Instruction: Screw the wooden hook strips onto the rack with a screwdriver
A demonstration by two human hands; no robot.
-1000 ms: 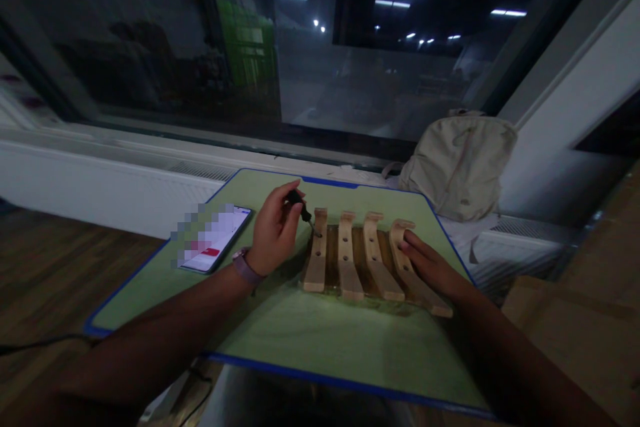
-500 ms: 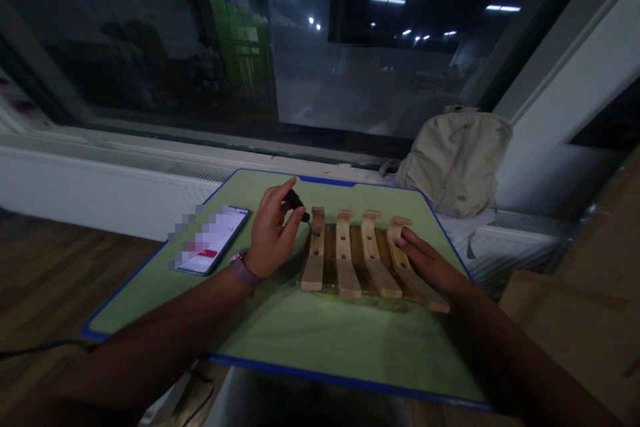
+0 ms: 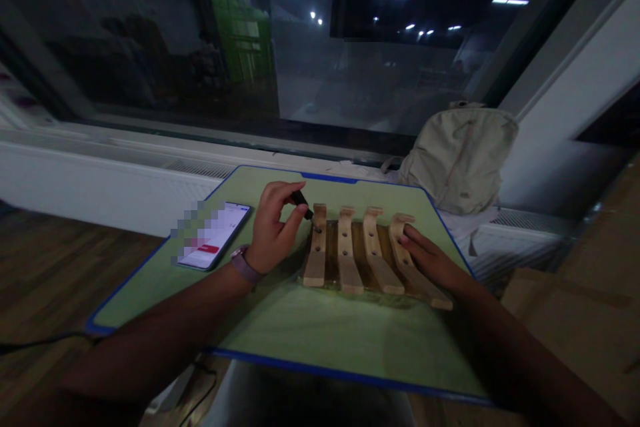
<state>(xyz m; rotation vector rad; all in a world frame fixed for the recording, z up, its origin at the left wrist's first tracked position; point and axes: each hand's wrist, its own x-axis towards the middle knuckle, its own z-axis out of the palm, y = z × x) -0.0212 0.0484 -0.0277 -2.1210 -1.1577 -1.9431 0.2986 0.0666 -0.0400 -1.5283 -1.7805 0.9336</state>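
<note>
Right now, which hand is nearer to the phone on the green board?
Left. The left hand is just right of the phone, not touching it; the right hand rests on the wooden rack, farther away.

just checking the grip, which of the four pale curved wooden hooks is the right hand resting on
The rightmost pale wooden hook: the right hand lies across its upper end, while the other three stand to its left, clear of that hand.

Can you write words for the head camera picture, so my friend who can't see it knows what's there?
A left hand pinches a small black tool, its tip near a hole in a wooden coat rack lying on a green mat. The right hand rests on the rack's last hook. A phone lies beside them.
</note>
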